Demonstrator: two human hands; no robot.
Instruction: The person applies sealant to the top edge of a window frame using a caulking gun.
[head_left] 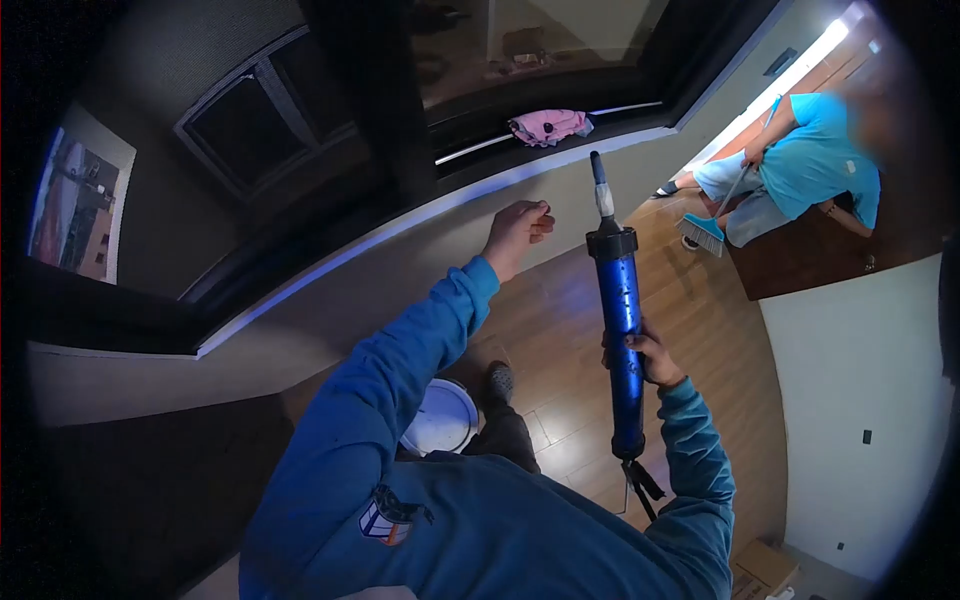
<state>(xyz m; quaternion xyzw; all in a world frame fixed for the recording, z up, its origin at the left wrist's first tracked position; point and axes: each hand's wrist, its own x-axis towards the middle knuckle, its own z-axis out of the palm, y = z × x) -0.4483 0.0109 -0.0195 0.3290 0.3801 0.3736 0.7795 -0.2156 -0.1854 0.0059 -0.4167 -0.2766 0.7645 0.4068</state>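
A blue caulking gun [622,340] with a black front cap points up and away, its nozzle wrapped in something white with a dark tip. My right hand [655,357] is wrapped round the middle of its barrel. To the left of the nozzle my left hand [520,235] is raised near the wall below the window, its fingers curled; whether anything small is in them cannot be made out. A pink cloth [550,127] lies on the window sill [470,187], beyond both hands. The gun's trigger end hangs near my body.
A person in a light blue shirt [825,165] sits at the right, holding a broom [703,232]. A white bucket [440,418] stands on the wooden floor [570,395] near my foot. At the lower right is a cardboard box [762,570]. A dark window frame [380,130] rises ahead.
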